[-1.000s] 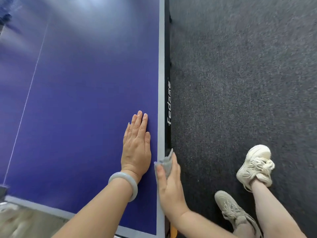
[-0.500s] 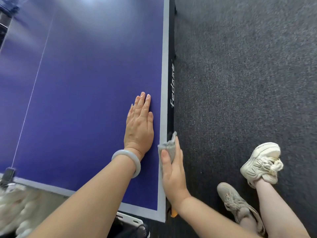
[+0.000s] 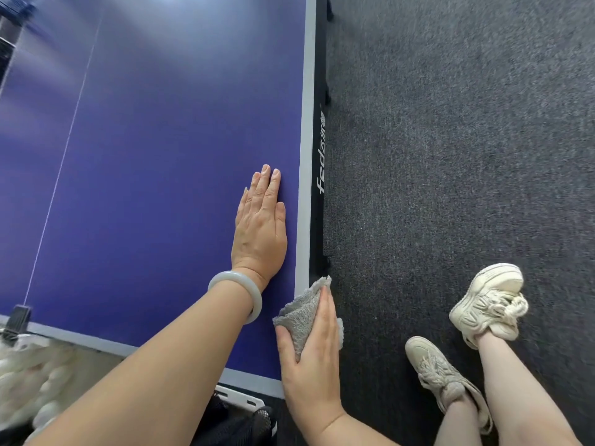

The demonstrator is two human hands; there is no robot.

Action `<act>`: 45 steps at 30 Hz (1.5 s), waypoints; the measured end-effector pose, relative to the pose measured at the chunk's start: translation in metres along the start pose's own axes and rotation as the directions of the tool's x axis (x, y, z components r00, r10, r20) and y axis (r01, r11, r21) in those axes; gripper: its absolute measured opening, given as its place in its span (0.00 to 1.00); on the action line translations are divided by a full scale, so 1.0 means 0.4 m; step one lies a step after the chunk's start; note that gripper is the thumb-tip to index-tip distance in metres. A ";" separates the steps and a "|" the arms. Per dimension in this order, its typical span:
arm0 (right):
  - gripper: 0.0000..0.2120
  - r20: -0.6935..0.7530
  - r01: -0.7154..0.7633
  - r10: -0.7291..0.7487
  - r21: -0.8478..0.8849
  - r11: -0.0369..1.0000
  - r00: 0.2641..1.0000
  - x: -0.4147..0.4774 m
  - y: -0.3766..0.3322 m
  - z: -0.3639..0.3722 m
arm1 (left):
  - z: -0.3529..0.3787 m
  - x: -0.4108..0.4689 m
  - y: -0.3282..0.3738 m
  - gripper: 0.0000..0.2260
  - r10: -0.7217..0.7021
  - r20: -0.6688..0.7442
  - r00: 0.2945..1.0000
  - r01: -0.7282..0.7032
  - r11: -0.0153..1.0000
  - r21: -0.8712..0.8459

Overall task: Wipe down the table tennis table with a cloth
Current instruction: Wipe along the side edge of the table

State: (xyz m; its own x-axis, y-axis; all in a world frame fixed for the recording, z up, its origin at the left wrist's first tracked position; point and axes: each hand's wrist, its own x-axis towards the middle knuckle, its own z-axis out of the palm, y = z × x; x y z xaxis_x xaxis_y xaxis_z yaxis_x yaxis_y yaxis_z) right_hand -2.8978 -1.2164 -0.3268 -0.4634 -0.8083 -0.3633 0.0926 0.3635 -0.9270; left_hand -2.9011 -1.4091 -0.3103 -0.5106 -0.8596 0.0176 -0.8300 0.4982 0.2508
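The right grip [image 3: 310, 352] clasped the grey cloth [image 3: 299, 313] against the bench [image 3: 161, 156] rim, at 5 o'clock from the left grip [image 3: 260, 226], which lay flat, fingers straight, holding nothing. Edge-wiping seemed under way near the corner, with the rim toward 12 o'clock probably not yet wiped.

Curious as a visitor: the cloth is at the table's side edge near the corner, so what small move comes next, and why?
Probably slide the right hand forward, drawing the cloth along the table's grey edge toward the white lettering. The cloth sits by the near corner, with the long side ahead, and the left hand rests flat on the blue top.
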 end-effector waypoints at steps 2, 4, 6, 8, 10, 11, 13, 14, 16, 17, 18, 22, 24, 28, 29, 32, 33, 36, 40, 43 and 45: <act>0.39 -0.029 -0.003 0.004 0.046 0.999 1.000 0.046 -0.021 -0.001 | 0.001 0.000 0.001 0.23 0.002 0.001 1.000 -0.002 1.000 -0.002; 0.38 -0.056 0.005 -0.002 0.069 0.998 0.998 0.134 -0.048 -0.005 | 0.001 0.000 0.000 0.23 0.006 0.000 1.000 -0.006 1.000 -0.005; 0.37 -0.071 -0.012 0.017 0.074 0.997 0.997 0.241 -0.081 -0.016 | 0.001 0.002 -0.003 0.23 0.003 0.002 1.000 -0.003 1.000 -0.012; 0.36 -0.065 -0.023 0.031 0.113 0.993 0.997 0.310 -0.111 -0.025 | 0.001 0.004 -0.004 0.23 -0.002 0.006 1.000 0.003 1.000 -0.020; 0.35 -0.060 0.000 0.008 0.129 0.992 0.998 0.302 -0.105 -0.026 | -0.002 0.000 -0.004 0.23 -0.009 0.014 1.000 0.009 1.000 -0.023; 0.35 -0.062 0.022 -0.014 0.134 0.991 0.998 0.275 -0.093 -0.024 | -0.004 0.001 -0.004 0.23 -0.008 0.017 1.000 0.008 1.000 -0.021; 0.34 -0.059 0.043 -0.034 0.159 0.986 0.998 0.177 -0.053 -0.018 | -0.003 -0.008 -0.004 0.23 -0.006 0.025 1.000 0.006 1.000 -0.012; 0.34 -0.045 0.040 -0.033 0.173 0.984 0.998 0.134 -0.036 -0.013 | -0.004 -0.007 -0.005 0.23 -0.006 0.025 1.000 0.006 1.000 -0.011; 0.34 -0.016 -0.004 0.007 0.180 0.984 1.000 0.099 -0.017 -0.005 | -0.004 -0.004 -0.008 0.23 -0.007 0.025 1.000 0.007 1.000 -0.012; 0.34 -0.009 -0.027 0.029 0.172 0.985 1.000 0.111 -0.021 -0.005 | -0.004 -0.001 -0.009 0.23 -0.004 0.024 1.000 0.005 1.000 -0.012; 0.35 -0.011 -0.043 0.045 0.168 0.985 0.999 0.136 -0.031 -0.006 | -0.003 0.001 -0.009 0.24 -0.003 0.025 1.000 0.003 1.000 -0.012; 0.38 -0.044 -0.098 0.108 0.192 0.976 0.993 0.346 -0.113 -0.021 | -0.007 0.003 -0.005 0.24 -0.002 0.040 0.999 0.003 1.000 -0.016; 0.32 -0.043 -0.118 0.128 0.186 0.975 0.991 0.482 -0.161 -0.030 | -0.012 0.002 0.000 0.24 -0.013 0.050 0.999 0.013 1.000 -0.011; 0.26 -0.024 -0.117 0.124 0.208 0.971 0.992 0.623 -0.198 -0.043 | -0.022 0.002 0.019 0.25 -0.036 0.064 0.997 0.035 0.999 0.013; 0.25 -0.003 -0.113 0.117 0.216 0.970 0.993 0.620 -0.191 -0.046 | -0.025 0.002 0.020 0.25 -0.034 0.071 0.997 0.032 0.999 0.032; 0.24 0.026 -0.099 0.096 0.225 0.969 0.995 0.612 -0.182 -0.048 | -0.056 0.048 0.010 0.20 -0.006 0.048 0.999 0.003 0.998 0.059; 0.24 0.024 -0.103 0.100 0.219 0.970 0.995 0.613 -0.184 -0.049 | -0.064 0.078 0.006 0.16 0.001 0.038 0.999 -0.002 0.999 0.048; 0.25 0.021 -0.107 0.105 0.197 0.975 0.994 0.618 -0.195 -0.052 | -0.072 0.192 0.012 0.14 0.014 0.036 0.999 -0.015 0.999 0.037; 0.28 0.006 -0.112 0.112 0.144 0.983 0.994 0.615 -0.199 -0.049 | -0.051 0.370 0.036 0.19 -0.029 -0.003 1.000 0.029 0.999 0.018; 0.29 -0.002 -0.150 0.151 0.110 0.982 0.988 0.642 -0.213 -0.044 | -0.031 0.494 0.047 0.21 -0.043 0.014 0.999 0.042 0.998 0.050; 0.29 0.000 -0.165 0.166 0.105 0.981 0.986 0.702 -0.235 -0.051 | -0.021 0.567 0.050 0.22 -0.035 0.045 0.998 0.031 0.995 0.094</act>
State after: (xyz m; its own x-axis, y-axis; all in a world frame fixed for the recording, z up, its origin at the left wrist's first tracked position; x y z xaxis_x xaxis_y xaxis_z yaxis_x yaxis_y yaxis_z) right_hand -3.0546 -1.4683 -0.3398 -0.4417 -0.7369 -0.5117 0.2599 0.4408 -0.8592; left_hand -3.0315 -1.5950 -0.2931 -0.4906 -0.8707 -0.0351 -0.8628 0.4798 0.1594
